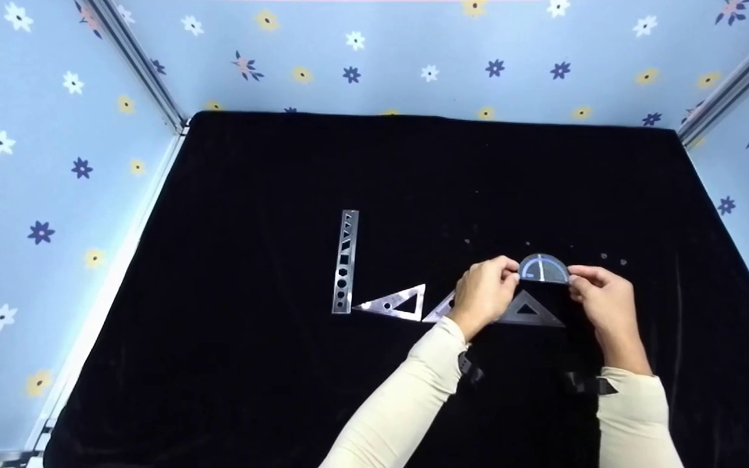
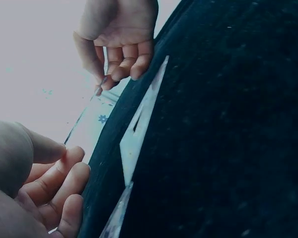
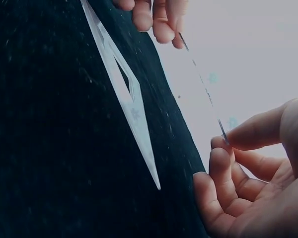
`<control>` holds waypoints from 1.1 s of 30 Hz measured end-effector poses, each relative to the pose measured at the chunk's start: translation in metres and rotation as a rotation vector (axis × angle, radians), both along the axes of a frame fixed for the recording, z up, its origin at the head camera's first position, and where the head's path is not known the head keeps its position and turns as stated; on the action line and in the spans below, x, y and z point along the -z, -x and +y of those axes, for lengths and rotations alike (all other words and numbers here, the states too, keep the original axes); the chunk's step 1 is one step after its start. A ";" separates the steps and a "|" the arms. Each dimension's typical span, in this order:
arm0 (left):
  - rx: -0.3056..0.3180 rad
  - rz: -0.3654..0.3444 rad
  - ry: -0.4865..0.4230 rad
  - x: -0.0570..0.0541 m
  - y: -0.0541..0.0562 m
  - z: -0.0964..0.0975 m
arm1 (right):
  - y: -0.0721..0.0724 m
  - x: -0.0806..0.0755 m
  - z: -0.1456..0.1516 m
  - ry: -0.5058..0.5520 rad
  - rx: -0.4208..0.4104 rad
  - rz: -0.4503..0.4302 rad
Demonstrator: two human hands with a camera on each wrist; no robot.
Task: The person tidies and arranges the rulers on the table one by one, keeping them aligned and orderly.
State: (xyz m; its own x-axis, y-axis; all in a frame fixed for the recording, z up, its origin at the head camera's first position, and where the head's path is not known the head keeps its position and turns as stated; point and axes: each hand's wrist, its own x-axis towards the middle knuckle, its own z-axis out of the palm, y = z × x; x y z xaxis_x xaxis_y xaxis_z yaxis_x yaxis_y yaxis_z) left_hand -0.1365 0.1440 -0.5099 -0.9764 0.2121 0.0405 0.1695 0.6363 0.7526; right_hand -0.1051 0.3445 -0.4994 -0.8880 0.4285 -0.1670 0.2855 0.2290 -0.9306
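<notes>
A clear protractor with a blue scale is held between both hands, its straight edge toward the person. The left hand pinches its left corner between thumb and fingers; the right hand pinches the right corner. In both wrist views it appears edge-on, raised off the black cloth. Just below it in the head view lies a clear set square with a triangular cutout. Another set square is partly hidden by the left hand. Farther left lies a third set square with a round hole and a triangular cutout.
A clear ruler with a row of cut-out shapes lies upright in view, left of the set squares. Black cloth covers the table. Flowered blue panels with metal posts enclose the back and sides. Small specks dot the cloth beyond the hands.
</notes>
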 end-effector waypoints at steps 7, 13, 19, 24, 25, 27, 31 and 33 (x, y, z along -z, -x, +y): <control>0.047 0.129 0.048 0.004 -0.004 0.005 | -0.006 0.001 0.006 0.028 0.008 -0.005; 0.044 0.153 0.054 0.005 -0.006 0.009 | -0.010 0.002 0.012 0.046 0.007 -0.028; 0.028 0.113 0.085 0.007 -0.009 0.014 | -0.014 0.003 0.019 0.063 -0.007 -0.038; 0.037 0.126 0.130 0.010 -0.012 0.020 | -0.019 0.002 0.025 0.092 -0.002 -0.064; 0.040 0.143 0.139 0.010 -0.013 0.021 | -0.020 0.002 0.026 0.099 -0.003 -0.064; 0.046 0.178 0.153 0.011 -0.014 0.024 | -0.021 0.001 0.029 0.120 -0.002 -0.059; 0.059 0.237 0.169 0.012 -0.016 0.027 | -0.023 -0.002 0.034 0.162 0.000 -0.038; 0.071 0.251 0.174 0.012 -0.017 0.029 | -0.024 -0.002 0.037 0.182 0.001 -0.027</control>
State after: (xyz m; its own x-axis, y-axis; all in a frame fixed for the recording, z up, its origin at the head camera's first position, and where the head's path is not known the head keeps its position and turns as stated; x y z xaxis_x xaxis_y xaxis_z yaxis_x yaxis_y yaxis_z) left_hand -0.1197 0.1726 -0.5223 -0.9231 0.3041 0.2355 0.3846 0.7321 0.5623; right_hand -0.0812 0.3815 -0.4971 -0.8818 0.3901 -0.2652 0.3107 0.0573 -0.9488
